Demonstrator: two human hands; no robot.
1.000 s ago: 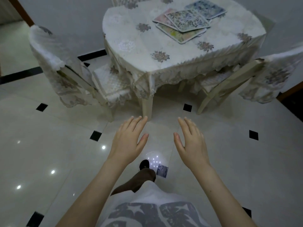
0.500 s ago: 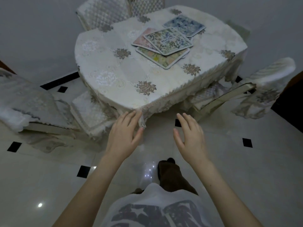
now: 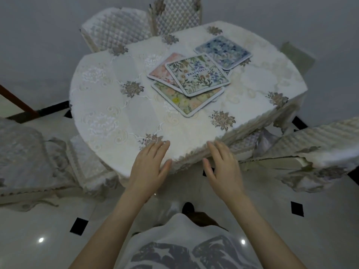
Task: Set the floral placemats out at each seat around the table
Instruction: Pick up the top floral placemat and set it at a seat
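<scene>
On the pale tiled floor [image 3: 320, 230], inlaid with small black diamonds, a round table [image 3: 120, 105] is seen, draped in a white embroidered tablecloth with grey-brown flower motifs. Four chairs in quilted or lace covers are set around it: two at the far side [image 3: 116, 30] [image 3: 176, 14], one at the left [image 3: 25, 158] and one at the right [image 3: 310, 150]. Near the middle of the table, four floral placemats are left in a loose overlapping pile. The green placemat marked "BEAUTIFUL" [image 3: 197, 74] is laid on top, with a pink one [image 3: 161, 70] and a yellow-green one [image 3: 186, 101] partly covered beneath it, and a blue one [image 3: 223, 51] just behind. At the table's near edge, the left hand [image 3: 149, 167] and right hand [image 3: 223, 169] are held open and empty, fingers extended, well apart from the pile.
</scene>
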